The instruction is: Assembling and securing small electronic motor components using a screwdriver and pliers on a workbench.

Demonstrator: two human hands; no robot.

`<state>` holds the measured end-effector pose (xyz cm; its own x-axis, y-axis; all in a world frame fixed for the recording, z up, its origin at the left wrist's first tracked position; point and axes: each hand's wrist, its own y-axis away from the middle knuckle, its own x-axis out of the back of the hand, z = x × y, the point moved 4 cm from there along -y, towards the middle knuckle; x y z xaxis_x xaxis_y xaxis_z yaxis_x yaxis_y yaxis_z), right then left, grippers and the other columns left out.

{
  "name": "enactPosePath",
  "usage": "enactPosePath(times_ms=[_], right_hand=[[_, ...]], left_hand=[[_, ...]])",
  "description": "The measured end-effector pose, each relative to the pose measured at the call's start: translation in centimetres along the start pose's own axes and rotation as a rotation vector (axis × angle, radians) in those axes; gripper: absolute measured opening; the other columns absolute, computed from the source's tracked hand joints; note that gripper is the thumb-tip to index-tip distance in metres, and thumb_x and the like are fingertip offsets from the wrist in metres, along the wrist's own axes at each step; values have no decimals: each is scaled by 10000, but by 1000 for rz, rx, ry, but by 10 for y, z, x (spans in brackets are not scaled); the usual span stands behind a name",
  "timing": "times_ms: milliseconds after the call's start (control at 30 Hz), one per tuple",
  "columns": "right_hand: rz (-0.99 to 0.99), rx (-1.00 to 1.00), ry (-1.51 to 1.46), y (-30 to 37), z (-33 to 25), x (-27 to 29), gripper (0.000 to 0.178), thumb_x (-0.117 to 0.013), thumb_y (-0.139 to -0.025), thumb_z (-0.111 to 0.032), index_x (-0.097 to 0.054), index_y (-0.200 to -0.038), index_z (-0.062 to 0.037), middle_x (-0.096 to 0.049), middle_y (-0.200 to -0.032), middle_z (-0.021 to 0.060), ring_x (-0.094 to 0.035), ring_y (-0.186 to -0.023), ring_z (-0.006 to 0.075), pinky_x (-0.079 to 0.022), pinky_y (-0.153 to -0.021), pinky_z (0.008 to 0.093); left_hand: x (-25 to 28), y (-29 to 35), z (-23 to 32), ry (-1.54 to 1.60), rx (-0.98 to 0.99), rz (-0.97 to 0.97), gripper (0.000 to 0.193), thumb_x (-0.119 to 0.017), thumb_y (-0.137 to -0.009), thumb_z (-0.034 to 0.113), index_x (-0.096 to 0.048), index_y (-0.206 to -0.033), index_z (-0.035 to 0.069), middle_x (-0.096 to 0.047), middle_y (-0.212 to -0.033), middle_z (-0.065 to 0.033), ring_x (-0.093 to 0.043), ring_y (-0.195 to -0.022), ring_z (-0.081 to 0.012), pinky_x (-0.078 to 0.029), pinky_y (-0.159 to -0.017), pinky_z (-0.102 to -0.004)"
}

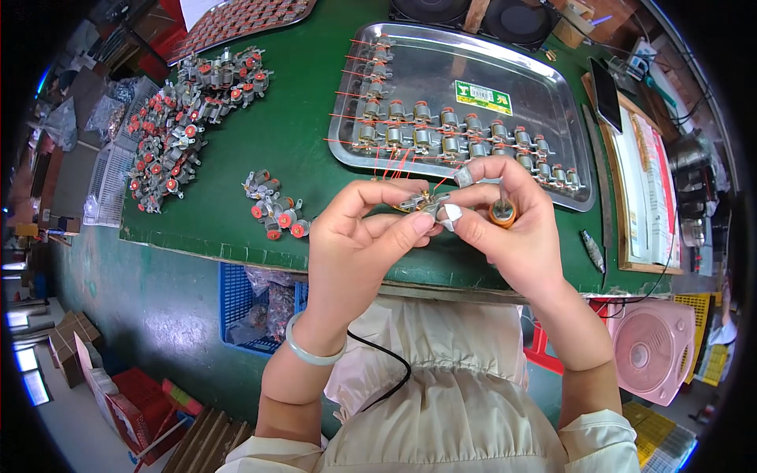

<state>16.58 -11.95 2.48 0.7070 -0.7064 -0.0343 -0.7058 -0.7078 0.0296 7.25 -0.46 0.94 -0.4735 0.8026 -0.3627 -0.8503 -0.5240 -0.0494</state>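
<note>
Above the table's near edge, my left hand [359, 236] is closed, its thumb and fingers pinching a small metal part [428, 202] with brassy bits and tabs. My right hand [516, 225] meets it there; white wrapping covers its thumb tip and index fingertip, which press at the same part. An orange-handled tool [502, 211] is tucked in the right hand's curled fingers; its far end is hidden. Just beyond lies a metal tray [536, 67] holding rows of small silver cylindrical parts [449, 118], several with red wires sticking out past the left rim.
Loose cylindrical parts with red ends form a large pile [169, 134] at left and a small cluster [276, 205] nearer me. Another filled tray [244, 24] stands far left. A phone [605, 94], a wooden frame [631, 236] and a pen-like tool [593, 251] lie right.
</note>
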Motion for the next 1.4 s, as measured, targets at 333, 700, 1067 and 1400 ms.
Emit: enactPosePath(times_ms=[333,700,1067,1400], right_hand=[[-204,282,267,26,3,9,344,-430,-619,60,-355,-947,-13,-380,-774,50,-376,-665,99,-340,-595,207],[-33,646,574,4,-31,3,252,-596,-672,55,-551,-912,-6,-541,-779,88,-531,-624,190,-420,-500,265],[-42,923,752,2,-32,-1,352,-626,-546,49,-539,-878,-28,-515,-722,88,-530,-573,218,-433,-467,304],[-41,798,690,7,-36,-1,348,-568,-600,71,-488,-930,-7,-500,-770,113,-528,-603,204,-437,-509,288]], left_hand=[[7,0,-1,201,129,27,236,-565,-806,5,-457,-1015,-21,-596,-941,-181,-628,-787,-239,-535,-643,-266],[-7,4,-3,203,185,-66,297,-562,-809,10,-461,-1083,-41,-583,-943,-157,-626,-772,-217,-543,-653,-259],[-11,5,-3,270,207,-71,316,-563,-810,16,-451,-1100,-40,-569,-947,-149,-619,-803,-220,-540,-695,-280],[-7,6,-3,218,202,-62,315,-563,-814,31,-469,-1108,-27,-588,-958,-158,-622,-815,-233,-540,-682,-281]])
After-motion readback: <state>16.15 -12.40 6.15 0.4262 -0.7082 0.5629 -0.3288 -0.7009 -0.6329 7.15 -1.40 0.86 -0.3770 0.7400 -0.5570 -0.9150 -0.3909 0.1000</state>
